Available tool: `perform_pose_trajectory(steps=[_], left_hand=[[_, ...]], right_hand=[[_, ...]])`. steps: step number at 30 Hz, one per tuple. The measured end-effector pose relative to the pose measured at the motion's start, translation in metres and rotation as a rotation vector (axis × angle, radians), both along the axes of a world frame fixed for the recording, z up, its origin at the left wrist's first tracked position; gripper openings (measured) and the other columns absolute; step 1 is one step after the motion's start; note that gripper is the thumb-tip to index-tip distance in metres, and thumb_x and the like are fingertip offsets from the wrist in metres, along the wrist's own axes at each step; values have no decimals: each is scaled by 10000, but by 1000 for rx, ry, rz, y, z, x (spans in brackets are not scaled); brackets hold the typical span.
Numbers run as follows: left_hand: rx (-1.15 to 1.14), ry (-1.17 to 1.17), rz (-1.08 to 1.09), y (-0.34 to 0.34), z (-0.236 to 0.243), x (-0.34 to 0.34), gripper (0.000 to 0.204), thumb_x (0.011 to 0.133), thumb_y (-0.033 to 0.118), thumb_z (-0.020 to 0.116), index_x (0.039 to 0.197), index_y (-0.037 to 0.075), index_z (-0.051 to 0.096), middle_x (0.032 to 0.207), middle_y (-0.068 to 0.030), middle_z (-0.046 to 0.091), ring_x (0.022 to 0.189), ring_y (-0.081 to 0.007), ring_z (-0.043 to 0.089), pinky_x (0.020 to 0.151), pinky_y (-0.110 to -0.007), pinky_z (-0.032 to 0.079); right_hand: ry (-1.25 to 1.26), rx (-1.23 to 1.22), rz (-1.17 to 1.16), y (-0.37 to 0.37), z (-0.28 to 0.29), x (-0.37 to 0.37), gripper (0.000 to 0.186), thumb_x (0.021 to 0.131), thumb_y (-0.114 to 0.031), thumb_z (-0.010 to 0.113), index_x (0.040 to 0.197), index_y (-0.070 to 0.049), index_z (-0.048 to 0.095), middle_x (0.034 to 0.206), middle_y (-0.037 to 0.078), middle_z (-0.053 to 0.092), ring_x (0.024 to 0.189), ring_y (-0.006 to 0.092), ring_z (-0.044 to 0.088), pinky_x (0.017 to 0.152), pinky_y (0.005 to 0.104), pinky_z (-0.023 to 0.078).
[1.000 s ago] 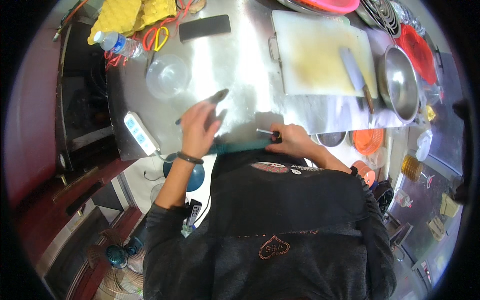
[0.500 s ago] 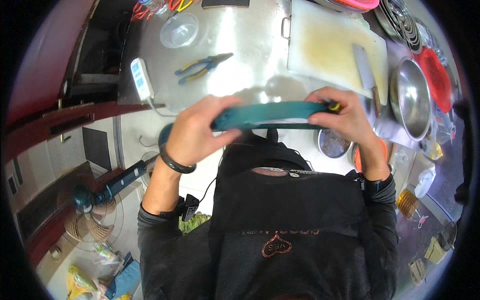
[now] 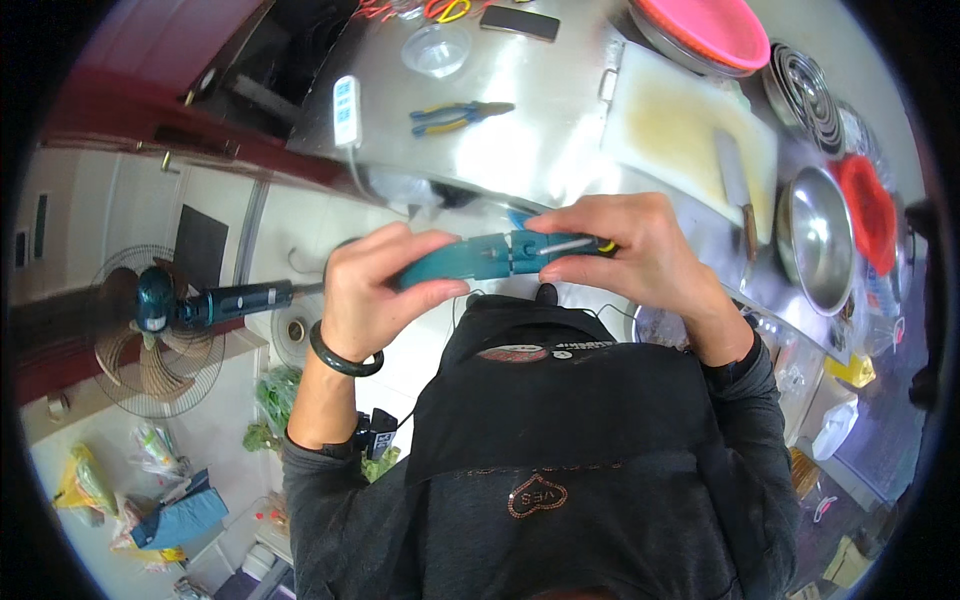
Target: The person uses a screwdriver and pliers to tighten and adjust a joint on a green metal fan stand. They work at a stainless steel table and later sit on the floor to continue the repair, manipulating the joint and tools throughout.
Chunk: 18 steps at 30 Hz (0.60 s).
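Between both hands is a long teal plastic piece (image 3: 470, 257), held above my lap at the table's front edge. My left hand (image 3: 370, 280) grips its left end, thumb underneath and fingers over it. My right hand (image 3: 635, 245) grips the right end, along with a small screwdriver (image 3: 575, 246) whose metal shaft lies along the piece and whose handle looks black and yellow. Beyond them, blue-and-yellow pliers (image 3: 445, 118) lie on the steel table (image 3: 540, 140), right of a white power strip (image 3: 346, 110).
A clear bowl (image 3: 435, 50) and phone (image 3: 519, 23) sit at the back. At right are a cutting board (image 3: 670, 110) with a knife (image 3: 732, 170), a steel bowl (image 3: 815, 240) and red baskets (image 3: 868, 200). A standing fan (image 3: 155, 305) is at left.
My left hand has left the pliers on the table and now grips the teal piece. My right hand has risen with it. The view has shifted, showing more of the fan.
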<state>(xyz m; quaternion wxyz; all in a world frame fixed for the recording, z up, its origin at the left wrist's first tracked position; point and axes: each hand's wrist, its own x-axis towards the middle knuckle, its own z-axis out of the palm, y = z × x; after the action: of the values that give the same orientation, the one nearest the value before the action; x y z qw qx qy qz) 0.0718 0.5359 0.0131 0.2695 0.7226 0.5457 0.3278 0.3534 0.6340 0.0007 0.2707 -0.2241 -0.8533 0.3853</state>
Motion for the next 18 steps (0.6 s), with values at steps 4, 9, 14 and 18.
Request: perform_pose_trajectory(steps=[4,9,14,18], left_hand=[[43,-13,55,-32,-2,-33,408,723,166,892,1061,-18,755,844,-87,689,719,-161,628,637,-274,476],[18,-61,128,-61,-5,-74,384,726,132,875,1059,-17,757,836,-83,680,723,-162,624,642,-274,477],[13,-79,73,-63,-7,-99,493,737,156,873,1175,-6,715,935,-99,699,792,-186,652,719,-286,511],[108,-143,10,-58,-7,-98,537,764,184,864,1236,6,682,1022,-111,710,848,-202,671,776,-297,524]], right_hand=[[-18,-60,75,-9,11,-38,401,748,-109,883,1120,-26,758,955,110,768,786,200,718,691,291,538],[-26,-120,145,-21,10,-86,388,748,-92,888,1100,-5,752,980,110,773,840,186,735,751,279,559],[-18,-235,171,-29,10,-115,394,756,-80,890,1113,-1,744,984,104,772,871,163,733,780,278,567],[-52,-231,152,-35,15,-132,391,765,-93,890,1115,-1,742,985,100,771,875,158,730,777,281,567]])
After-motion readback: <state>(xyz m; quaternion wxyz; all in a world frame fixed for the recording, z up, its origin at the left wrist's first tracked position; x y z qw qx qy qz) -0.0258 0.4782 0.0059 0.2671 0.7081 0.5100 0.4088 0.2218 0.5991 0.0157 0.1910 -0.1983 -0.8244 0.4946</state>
